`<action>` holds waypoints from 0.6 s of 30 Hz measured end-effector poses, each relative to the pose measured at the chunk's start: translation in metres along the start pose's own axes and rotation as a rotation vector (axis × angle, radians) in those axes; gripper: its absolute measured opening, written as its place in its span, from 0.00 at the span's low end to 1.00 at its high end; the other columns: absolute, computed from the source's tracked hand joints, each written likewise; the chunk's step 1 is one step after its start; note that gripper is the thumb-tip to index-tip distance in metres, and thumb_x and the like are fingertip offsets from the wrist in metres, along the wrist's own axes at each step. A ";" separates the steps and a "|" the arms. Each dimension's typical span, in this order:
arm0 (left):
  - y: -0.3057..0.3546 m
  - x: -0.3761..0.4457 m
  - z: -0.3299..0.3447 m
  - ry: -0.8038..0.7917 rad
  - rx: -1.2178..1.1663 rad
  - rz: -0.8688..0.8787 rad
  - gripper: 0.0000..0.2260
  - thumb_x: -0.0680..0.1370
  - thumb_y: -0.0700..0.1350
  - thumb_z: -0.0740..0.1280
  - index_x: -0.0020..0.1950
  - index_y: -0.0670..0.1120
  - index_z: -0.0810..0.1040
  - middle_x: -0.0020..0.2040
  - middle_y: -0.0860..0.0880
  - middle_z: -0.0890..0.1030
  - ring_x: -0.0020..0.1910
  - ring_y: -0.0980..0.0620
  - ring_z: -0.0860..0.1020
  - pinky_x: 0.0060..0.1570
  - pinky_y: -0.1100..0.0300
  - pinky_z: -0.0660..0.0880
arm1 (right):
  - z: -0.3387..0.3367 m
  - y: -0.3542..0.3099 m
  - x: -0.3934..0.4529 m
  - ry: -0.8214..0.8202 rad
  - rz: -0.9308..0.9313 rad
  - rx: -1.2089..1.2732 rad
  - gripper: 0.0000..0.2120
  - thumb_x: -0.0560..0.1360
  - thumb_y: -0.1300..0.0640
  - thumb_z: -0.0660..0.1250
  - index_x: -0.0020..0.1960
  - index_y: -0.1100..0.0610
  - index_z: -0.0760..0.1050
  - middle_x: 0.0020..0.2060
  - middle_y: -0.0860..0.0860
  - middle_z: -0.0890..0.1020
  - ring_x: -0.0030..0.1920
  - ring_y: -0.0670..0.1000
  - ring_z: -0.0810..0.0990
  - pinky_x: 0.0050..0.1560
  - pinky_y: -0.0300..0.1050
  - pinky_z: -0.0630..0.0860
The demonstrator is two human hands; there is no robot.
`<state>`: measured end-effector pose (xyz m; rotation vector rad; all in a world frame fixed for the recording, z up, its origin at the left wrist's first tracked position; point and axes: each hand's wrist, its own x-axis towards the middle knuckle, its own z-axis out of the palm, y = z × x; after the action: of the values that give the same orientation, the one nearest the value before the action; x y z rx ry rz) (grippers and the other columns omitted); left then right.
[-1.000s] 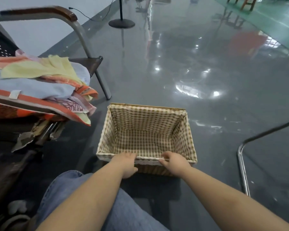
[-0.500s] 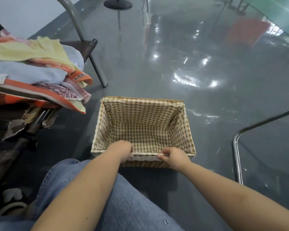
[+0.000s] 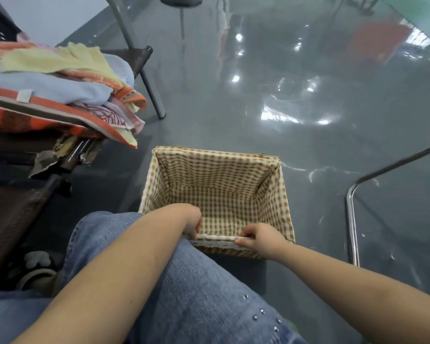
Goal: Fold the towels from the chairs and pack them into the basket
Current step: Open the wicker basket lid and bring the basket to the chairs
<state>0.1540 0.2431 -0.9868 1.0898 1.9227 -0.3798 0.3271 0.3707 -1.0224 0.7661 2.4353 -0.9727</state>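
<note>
Basket [image 3: 282, 194] now drawn closer to the knee | both hands, left hand [image 3: 193, 223] and right hand [image 3: 261, 239], pinch its near rim | pull evenly, keep it level.

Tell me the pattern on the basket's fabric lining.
The basket lining is a tan-and-cream gingham check, shown best in the head view.

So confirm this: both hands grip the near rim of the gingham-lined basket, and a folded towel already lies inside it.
Wrong on the towel. In the head view the basket holds nothing; the towels sit piled on the chair. Left hand and right hand do grip its near rim.
</note>
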 end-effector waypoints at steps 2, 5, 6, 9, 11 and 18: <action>0.001 -0.008 0.000 0.011 -0.003 0.009 0.07 0.78 0.46 0.67 0.53 0.44 0.77 0.53 0.50 0.77 0.51 0.51 0.75 0.51 0.59 0.71 | 0.001 -0.003 -0.003 0.000 0.008 0.016 0.10 0.75 0.44 0.67 0.45 0.50 0.78 0.37 0.43 0.77 0.38 0.44 0.75 0.37 0.35 0.69; 0.001 -0.021 -0.006 0.176 -0.015 0.004 0.15 0.80 0.50 0.63 0.64 0.46 0.76 0.61 0.48 0.78 0.58 0.49 0.75 0.59 0.56 0.73 | -0.007 -0.019 -0.003 -0.001 0.023 0.022 0.17 0.76 0.43 0.64 0.59 0.52 0.76 0.49 0.46 0.80 0.49 0.47 0.79 0.50 0.39 0.75; 0.000 -0.026 -0.010 0.261 -0.017 -0.004 0.16 0.80 0.51 0.61 0.66 0.48 0.75 0.62 0.49 0.77 0.59 0.49 0.75 0.60 0.54 0.73 | -0.013 -0.026 -0.002 0.007 0.018 -0.005 0.21 0.77 0.43 0.63 0.64 0.53 0.73 0.56 0.48 0.80 0.54 0.48 0.78 0.55 0.41 0.75; -0.005 -0.046 -0.023 0.476 0.004 -0.040 0.19 0.81 0.52 0.58 0.72 0.50 0.68 0.69 0.49 0.72 0.66 0.48 0.71 0.65 0.50 0.69 | -0.040 -0.054 0.004 0.068 -0.035 -0.178 0.29 0.77 0.41 0.61 0.74 0.52 0.62 0.70 0.50 0.69 0.68 0.52 0.70 0.67 0.47 0.69; -0.010 -0.066 -0.035 0.580 0.008 -0.052 0.20 0.81 0.52 0.58 0.73 0.50 0.65 0.72 0.49 0.69 0.70 0.48 0.68 0.69 0.50 0.66 | -0.064 -0.077 0.007 0.123 -0.092 -0.307 0.31 0.77 0.40 0.60 0.75 0.51 0.58 0.73 0.52 0.66 0.70 0.53 0.67 0.70 0.51 0.66; -0.047 -0.146 -0.087 0.774 0.180 -0.215 0.24 0.82 0.55 0.55 0.77 0.48 0.58 0.77 0.47 0.60 0.74 0.47 0.62 0.72 0.51 0.60 | -0.132 -0.167 0.004 0.248 -0.281 -0.519 0.32 0.78 0.39 0.58 0.76 0.52 0.56 0.73 0.53 0.63 0.71 0.56 0.64 0.69 0.54 0.66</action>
<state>0.1044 0.1907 -0.8260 1.2637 2.7453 -0.2679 0.1986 0.3658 -0.8525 0.3852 2.8830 -0.3031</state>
